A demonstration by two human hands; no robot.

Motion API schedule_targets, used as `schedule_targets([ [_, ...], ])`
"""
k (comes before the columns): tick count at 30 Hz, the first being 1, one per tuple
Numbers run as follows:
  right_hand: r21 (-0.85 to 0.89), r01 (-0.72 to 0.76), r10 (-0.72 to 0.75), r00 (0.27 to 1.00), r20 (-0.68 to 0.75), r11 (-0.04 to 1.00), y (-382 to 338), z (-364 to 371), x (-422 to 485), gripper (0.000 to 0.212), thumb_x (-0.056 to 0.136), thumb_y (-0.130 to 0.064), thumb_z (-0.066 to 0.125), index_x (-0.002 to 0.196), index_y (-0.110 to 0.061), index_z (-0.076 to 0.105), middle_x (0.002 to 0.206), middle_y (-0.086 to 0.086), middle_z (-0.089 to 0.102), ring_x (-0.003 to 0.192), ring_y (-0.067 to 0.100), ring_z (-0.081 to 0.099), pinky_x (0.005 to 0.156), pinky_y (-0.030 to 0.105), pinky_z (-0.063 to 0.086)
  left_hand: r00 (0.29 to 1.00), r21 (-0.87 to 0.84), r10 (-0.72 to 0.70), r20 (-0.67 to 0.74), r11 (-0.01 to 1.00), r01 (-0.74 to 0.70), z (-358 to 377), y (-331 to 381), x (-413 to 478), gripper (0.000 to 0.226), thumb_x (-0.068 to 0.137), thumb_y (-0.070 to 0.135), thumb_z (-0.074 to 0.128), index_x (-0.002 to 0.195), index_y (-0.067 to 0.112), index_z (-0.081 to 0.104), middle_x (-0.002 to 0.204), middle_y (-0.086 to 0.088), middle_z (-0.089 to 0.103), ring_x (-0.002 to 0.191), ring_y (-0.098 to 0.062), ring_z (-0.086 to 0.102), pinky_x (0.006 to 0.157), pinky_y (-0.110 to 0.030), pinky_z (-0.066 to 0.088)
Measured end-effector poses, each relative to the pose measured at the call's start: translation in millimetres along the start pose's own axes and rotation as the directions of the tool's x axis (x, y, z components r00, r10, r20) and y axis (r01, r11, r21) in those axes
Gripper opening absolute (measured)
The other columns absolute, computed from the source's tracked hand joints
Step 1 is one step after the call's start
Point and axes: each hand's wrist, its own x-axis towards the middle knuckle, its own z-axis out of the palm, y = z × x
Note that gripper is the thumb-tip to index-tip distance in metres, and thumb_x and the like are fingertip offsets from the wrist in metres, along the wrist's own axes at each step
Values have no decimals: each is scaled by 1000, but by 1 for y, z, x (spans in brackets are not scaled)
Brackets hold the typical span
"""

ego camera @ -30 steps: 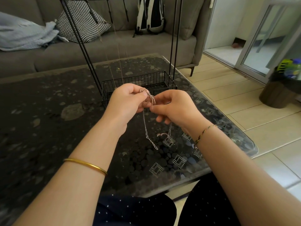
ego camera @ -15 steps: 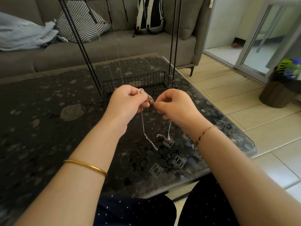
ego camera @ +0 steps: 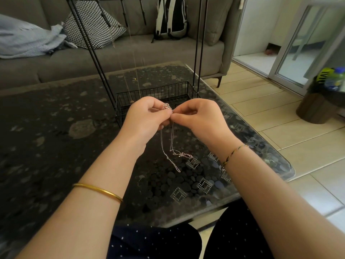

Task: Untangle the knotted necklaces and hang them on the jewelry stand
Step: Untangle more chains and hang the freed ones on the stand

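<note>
A tangle of thin silver necklaces (ego camera: 170, 146) hangs between my hands above the dark glass table (ego camera: 56, 137). My left hand (ego camera: 147, 118) pinches the knotted top of the chains, where a small loop sticks up. My right hand (ego camera: 199, 118) pinches the same knot from the right, fingertips touching the left hand's. Loose chain ends and a clasp dangle below. The black wire jewelry stand (ego camera: 89, 40) rises just behind my hands, with a wire basket (ego camera: 179, 91) at its base and thin gold chains (ego camera: 137, 75) hanging from it.
A grey sofa (ego camera: 130, 51) with a checked cushion (ego camera: 93, 25), a blue blanket (ego camera: 28, 38) and a backpack (ego camera: 171, 17) stands behind the table. Tiled floor and a sliding door lie to the right, beside a small round stand (ego camera: 317, 107) holding bottles.
My hands have drawn closer together at the knot and risen slightly. The dangling chain ends have swung a little to the right.
</note>
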Motion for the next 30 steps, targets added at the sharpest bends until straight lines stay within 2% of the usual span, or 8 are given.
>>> schedule_targets([
  [4,-4,5,-5,1000,10,1000,0,0,0,5,78,-21,74,77,-17,70,70,-11,63,66,2,56,66,17,48,1000,8,27,6,1000,-27,-1,-1,0,7,89,7,63,87,14,64,87,-5,70,78,-14,66,79,-34,56],
  [9,-13,-20,20,1000,-7,1000,0,0,1,6,79,-16,71,75,-19,69,69,-9,61,64,4,53,65,21,47,998,11,55,8,998,-55,-1,-1,0,12,88,6,65,84,17,64,84,-2,70,73,-10,65,70,-23,54],
  [13,55,-77,78,997,-12,996,-1,0,2,13,79,-9,67,70,-19,66,70,2,62,66,13,55,66,32,50,998,27,55,22,998,-56,3,0,0,12,88,6,63,85,17,63,87,-4,69,74,-10,65,73,-25,56],
  [17,125,-115,119,992,-32,985,-2,-1,1,11,81,-6,63,73,-15,66,82,15,69,68,18,57,61,31,47,998,57,56,38,997,-58,5,1,0,13,88,6,62,84,18,64,85,-3,69,74,-10,64,76,-28,57],
  [21,116,-112,119,992,-50,987,-1,-1,2,11,82,-7,62,75,-14,65,84,11,70,71,19,61,64,31,51,995,126,77,60,988,-84,7,3,-1,19,87,6,60,80,23,67,81,-1,69,72,-9,62,76,-30,56],
  [24,78,-99,103,994,-41,992,0,-1,3,10,83,-8,63,75,-15,65,80,9,70,74,21,66,63,27,51,996,172,89,21,981,-91,7,2,0,15,87,8,60,82,21,66,82,0,68,73,-10,62,75,-31,55],
  [27,18,-82,82,996,-26,997,1,0,3,8,81,-9,65,76,-14,66,74,6,70,72,22,67,64,28,53,999,138,48,9,989,-49,8,-1,1,10,91,11,57,89,16,66,84,-1,67,73,-9,61,74,-28,55],
  [30,-19,-75,75,997,15,997,0,1,3,7,80,-9,64,75,-13,67,70,4,68,67,20,62,63,31,53,999,57,-25,41,998,22,8,-2,2,10,92,12,56,91,14,66,87,-3,66,76,-11,60,77,-32,56],
])
